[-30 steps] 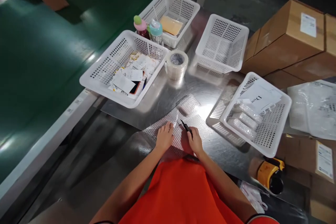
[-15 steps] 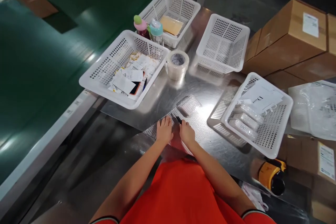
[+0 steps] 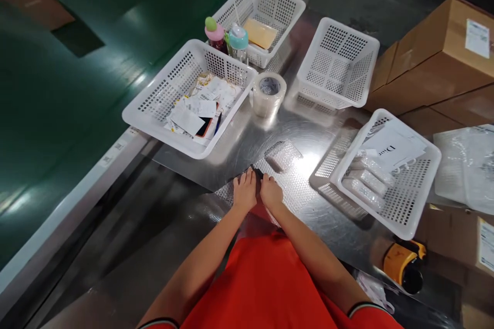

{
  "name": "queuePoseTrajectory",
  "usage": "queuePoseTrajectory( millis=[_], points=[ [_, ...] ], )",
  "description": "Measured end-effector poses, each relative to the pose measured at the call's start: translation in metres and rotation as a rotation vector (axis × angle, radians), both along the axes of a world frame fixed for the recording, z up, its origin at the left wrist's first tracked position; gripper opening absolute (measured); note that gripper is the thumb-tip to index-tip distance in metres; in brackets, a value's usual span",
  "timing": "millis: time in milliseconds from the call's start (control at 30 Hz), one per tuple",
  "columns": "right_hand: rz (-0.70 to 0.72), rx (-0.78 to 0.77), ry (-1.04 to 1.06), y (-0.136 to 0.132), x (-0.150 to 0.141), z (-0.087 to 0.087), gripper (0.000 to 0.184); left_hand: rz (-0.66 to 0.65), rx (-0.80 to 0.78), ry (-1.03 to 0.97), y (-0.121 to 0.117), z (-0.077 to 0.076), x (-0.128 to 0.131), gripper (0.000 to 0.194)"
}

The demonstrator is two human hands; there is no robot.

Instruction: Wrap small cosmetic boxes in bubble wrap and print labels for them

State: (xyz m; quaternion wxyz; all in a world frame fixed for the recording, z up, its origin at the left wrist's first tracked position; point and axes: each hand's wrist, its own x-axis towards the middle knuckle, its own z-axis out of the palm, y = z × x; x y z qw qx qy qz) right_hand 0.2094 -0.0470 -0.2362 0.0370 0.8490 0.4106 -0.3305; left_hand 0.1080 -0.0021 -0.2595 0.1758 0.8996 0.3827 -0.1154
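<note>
A sheet of bubble wrap [image 3: 291, 182] lies on the shiny metal table [image 3: 247, 136] in front of me. My left hand [image 3: 244, 191] rests flat on its near left part, fingers stretched forward. My right hand [image 3: 270, 192] sits right beside it, closed round a small black tool [image 3: 256, 171] whose tip shows between the two hands. A small bubble-wrapped packet [image 3: 283, 150] lies just beyond the hands.
White perforated baskets ring the sheet: one with paper slips [image 3: 189, 100] at left, one with a yellow pad [image 3: 262, 18] behind, one [image 3: 337, 64] with nothing in it, one with wrapped packets [image 3: 386, 172] at right. A tape roll [image 3: 269, 93], two bottles [image 3: 227, 41], cardboard boxes [image 3: 436, 56], a yellow tape dispenser [image 3: 403, 264].
My right hand has slid left and forward with the black tool until it touches my left hand. The left hand has barely shifted on the bubble wrap.
</note>
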Motion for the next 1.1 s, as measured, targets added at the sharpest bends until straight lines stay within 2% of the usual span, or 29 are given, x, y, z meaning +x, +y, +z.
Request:
queuePoseTrajectory(
  millis=[133, 233, 433, 533, 667, 900, 1033, 1100],
  points=[
    [0.020, -0.012, -0.019, -0.007, 0.000, -0.001, 0.035, -0.001, 0.001, 0.014, 0.000, 0.001, 0.001, 0.075],
    [0.032, -0.024, -0.036, -0.022, 0.002, 0.001, 0.035, 0.001, -0.014, 0.021, 0.000, 0.001, 0.001, 0.079],
    [0.031, -0.088, -0.073, -0.064, 0.005, 0.010, 0.037, -0.004, -0.001, 0.001, -0.001, 0.001, 0.000, 0.072],
    [0.017, -0.113, -0.088, -0.075, 0.004, 0.015, 0.036, 0.012, -0.010, -0.011, -0.001, 0.001, -0.001, 0.070],
    [0.000, -0.115, -0.088, -0.078, 0.002, 0.021, 0.036, 0.056, 0.001, 0.008, -0.001, 0.000, -0.001, 0.074],
    [-0.042, -0.121, -0.061, -0.082, 0.006, 0.029, 0.032, 0.052, 0.033, -0.013, -0.001, -0.001, -0.002, 0.074],
    [-0.063, -0.040, -0.043, -0.085, 0.014, 0.035, 0.033, 0.182, -0.007, -0.057, 0.003, 0.003, 0.002, 0.079],
    [-0.075, 0.049, -0.048, -0.078, 0.019, 0.035, 0.034, 0.268, -0.026, -0.041, 0.007, 0.005, 0.005, 0.068]
  ],
)
